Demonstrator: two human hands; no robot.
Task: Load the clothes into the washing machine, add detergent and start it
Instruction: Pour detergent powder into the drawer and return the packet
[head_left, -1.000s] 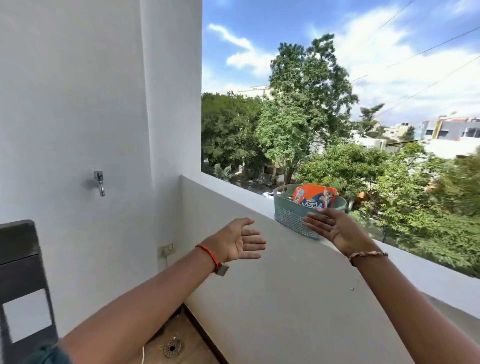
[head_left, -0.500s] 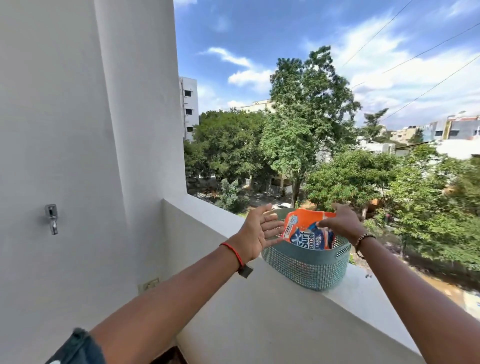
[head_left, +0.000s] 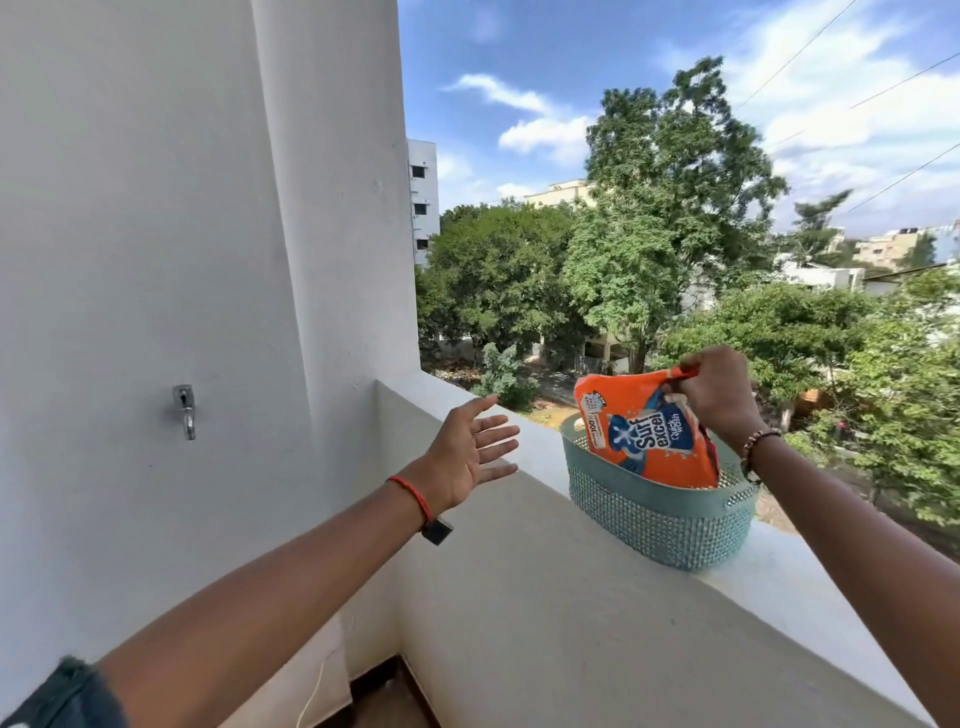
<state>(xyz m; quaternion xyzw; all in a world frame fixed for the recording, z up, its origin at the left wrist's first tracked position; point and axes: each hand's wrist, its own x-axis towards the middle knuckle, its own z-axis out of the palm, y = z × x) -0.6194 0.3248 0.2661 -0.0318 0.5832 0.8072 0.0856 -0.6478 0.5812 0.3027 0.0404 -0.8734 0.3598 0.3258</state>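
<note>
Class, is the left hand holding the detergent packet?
No, the left hand is open and empty; the right hand grips the detergent packet.

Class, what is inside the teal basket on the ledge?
An orange detergent pouch, its lower part in the basket, its top gripped by the right hand. The pouch and basket wall hide anything beneath.

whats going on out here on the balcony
A person's right hand grips the top corner of an orange Surf Excel detergent packet, which stands partly out of a teal perforated plastic basket on the white balcony ledge. The left hand is open in the air beside the basket, touching nothing.
</note>
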